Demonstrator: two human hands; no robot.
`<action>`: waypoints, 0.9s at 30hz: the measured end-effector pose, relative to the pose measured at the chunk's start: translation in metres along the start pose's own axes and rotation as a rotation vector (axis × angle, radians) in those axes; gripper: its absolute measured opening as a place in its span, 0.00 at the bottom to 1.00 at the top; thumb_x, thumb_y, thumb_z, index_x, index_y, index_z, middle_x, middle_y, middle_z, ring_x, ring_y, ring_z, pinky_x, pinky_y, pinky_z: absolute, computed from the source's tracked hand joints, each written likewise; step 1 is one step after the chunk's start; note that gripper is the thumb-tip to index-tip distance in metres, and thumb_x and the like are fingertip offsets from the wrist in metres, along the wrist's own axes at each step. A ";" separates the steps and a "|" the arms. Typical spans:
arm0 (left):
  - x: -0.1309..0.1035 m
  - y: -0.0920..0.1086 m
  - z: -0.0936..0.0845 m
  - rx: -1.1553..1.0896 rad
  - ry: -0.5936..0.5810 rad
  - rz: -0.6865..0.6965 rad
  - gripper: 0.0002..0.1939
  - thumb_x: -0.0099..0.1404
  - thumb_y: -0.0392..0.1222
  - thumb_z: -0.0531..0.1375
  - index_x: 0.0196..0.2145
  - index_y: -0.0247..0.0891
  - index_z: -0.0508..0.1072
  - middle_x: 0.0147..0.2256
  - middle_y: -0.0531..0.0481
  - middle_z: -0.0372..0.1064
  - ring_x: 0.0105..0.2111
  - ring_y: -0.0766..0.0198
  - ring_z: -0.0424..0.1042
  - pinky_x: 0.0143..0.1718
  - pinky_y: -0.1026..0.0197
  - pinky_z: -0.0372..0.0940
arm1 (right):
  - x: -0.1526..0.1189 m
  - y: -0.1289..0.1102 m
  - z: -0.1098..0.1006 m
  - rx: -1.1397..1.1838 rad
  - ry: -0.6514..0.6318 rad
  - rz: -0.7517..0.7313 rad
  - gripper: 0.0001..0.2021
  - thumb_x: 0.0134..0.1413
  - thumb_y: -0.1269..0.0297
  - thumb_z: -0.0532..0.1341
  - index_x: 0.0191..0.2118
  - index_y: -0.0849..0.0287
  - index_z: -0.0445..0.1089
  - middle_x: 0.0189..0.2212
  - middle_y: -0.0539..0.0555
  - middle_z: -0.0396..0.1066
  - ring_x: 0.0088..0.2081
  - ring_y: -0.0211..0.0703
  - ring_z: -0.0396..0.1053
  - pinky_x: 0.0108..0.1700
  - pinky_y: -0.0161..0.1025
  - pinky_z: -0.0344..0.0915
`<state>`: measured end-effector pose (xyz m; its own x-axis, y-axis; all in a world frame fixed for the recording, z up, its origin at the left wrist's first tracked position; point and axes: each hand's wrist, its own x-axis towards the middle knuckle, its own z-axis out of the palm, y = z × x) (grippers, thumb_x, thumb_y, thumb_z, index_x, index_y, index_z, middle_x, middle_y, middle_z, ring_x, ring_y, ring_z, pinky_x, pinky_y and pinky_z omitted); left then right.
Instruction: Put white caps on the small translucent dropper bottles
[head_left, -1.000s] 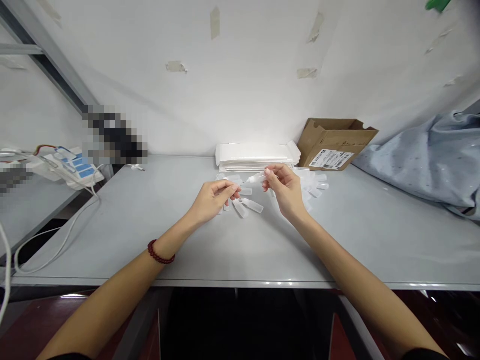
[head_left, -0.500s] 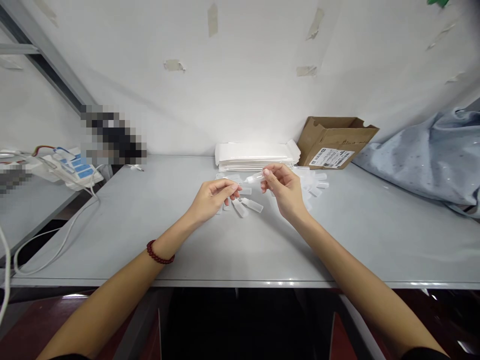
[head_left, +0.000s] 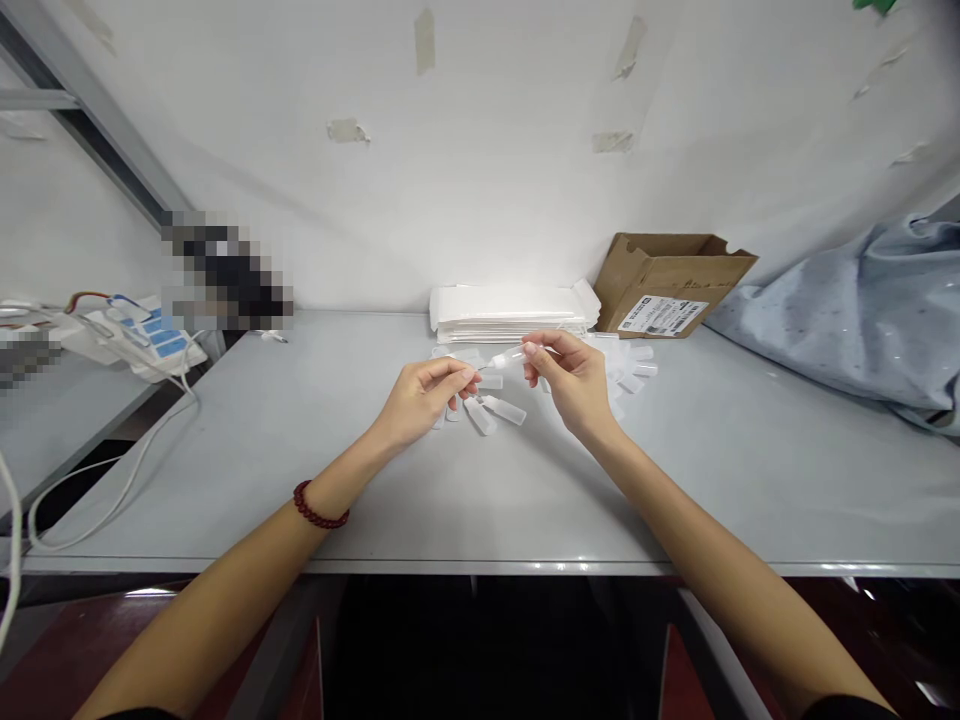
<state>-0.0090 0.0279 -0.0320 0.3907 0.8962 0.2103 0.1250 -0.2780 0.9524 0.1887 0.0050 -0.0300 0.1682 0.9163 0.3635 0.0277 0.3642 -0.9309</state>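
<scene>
Over the middle of the grey table [head_left: 465,500], my right hand [head_left: 570,380] pinches a small translucent tube [head_left: 510,357] by its right end. My left hand [head_left: 424,398] is closed at the tube's left end, thumb against forefinger, on a thin piece too small to name. Several flat translucent pieces [head_left: 504,409] lie below and beside my left fingertips. More such pieces [head_left: 631,382] are spread on the table behind and right of my right hand.
A stack of white flat packages [head_left: 510,302] lies by the wall. Right of it stands an open cardboard box [head_left: 675,285], with pale blue cloth [head_left: 847,310] farther right. A power strip [head_left: 161,335] and white cables are at the left.
My right hand has shifted very slightly, and the tube's right end is tilted a little differently. My left hand looks the same.
</scene>
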 end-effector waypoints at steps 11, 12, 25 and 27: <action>-0.002 -0.002 0.002 0.023 -0.004 -0.003 0.12 0.64 0.47 0.58 0.33 0.36 0.78 0.29 0.49 0.73 0.27 0.67 0.67 0.28 0.64 0.64 | -0.001 0.004 0.002 -0.013 0.023 -0.019 0.09 0.51 0.59 0.65 0.35 0.59 0.72 0.18 0.45 0.67 0.22 0.34 0.64 0.28 0.36 0.63; -0.002 -0.002 0.003 0.025 -0.005 -0.002 0.13 0.64 0.47 0.58 0.33 0.36 0.78 0.29 0.49 0.73 0.28 0.66 0.67 0.28 0.64 0.64 | -0.001 0.004 0.002 -0.013 0.022 -0.019 0.09 0.51 0.59 0.65 0.35 0.59 0.72 0.18 0.45 0.67 0.21 0.34 0.64 0.28 0.36 0.63; -0.002 -0.002 0.003 0.017 -0.047 0.006 0.11 0.64 0.43 0.56 0.29 0.37 0.75 0.30 0.50 0.72 0.28 0.67 0.67 0.29 0.64 0.63 | 0.002 -0.002 -0.004 -0.026 -0.020 0.014 0.10 0.49 0.58 0.67 0.33 0.60 0.74 0.16 0.45 0.64 0.20 0.33 0.60 0.25 0.36 0.59; -0.003 -0.001 0.003 0.019 -0.056 0.007 0.11 0.65 0.43 0.56 0.29 0.37 0.74 0.31 0.50 0.72 0.28 0.67 0.66 0.29 0.64 0.63 | 0.003 -0.002 -0.004 -0.027 -0.025 0.019 0.10 0.49 0.58 0.67 0.33 0.60 0.74 0.16 0.45 0.64 0.20 0.33 0.60 0.24 0.35 0.59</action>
<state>-0.0073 0.0248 -0.0347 0.4423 0.8735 0.2033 0.1394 -0.2909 0.9466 0.1930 0.0060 -0.0273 0.1446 0.9270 0.3460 0.0510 0.3422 -0.9382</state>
